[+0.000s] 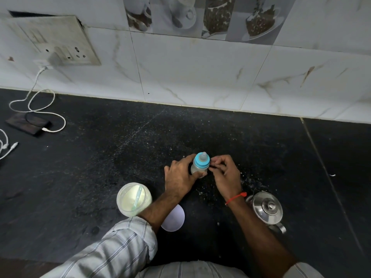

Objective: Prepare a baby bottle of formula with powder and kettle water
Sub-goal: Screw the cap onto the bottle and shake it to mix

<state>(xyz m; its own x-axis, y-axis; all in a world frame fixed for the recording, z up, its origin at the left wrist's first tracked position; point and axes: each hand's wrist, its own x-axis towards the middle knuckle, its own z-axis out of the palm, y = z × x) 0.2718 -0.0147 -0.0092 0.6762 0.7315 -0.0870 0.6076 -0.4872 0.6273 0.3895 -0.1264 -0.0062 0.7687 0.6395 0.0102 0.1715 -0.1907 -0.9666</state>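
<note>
A small baby bottle (199,164) with a blue collar and a clear teat stands upright on the black counter (120,157), with milky liquid inside. My left hand (180,177) wraps around its body from the left. My right hand (224,173) pinches the blue collar from the right with its fingertips. An open jar of pale formula powder (133,198) with a light scoop in it stands to the left of my left forearm. A steel kettle (268,209) with its lid on stands just right of my right wrist.
A white round lid (174,219) lies under my left forearm. White specks of spilled powder dot the counter around the bottle. At the far left a dark power bank (28,123) and white cables (40,101) lie below a wall socket (60,47). A tiled wall (200,77) backs the counter.
</note>
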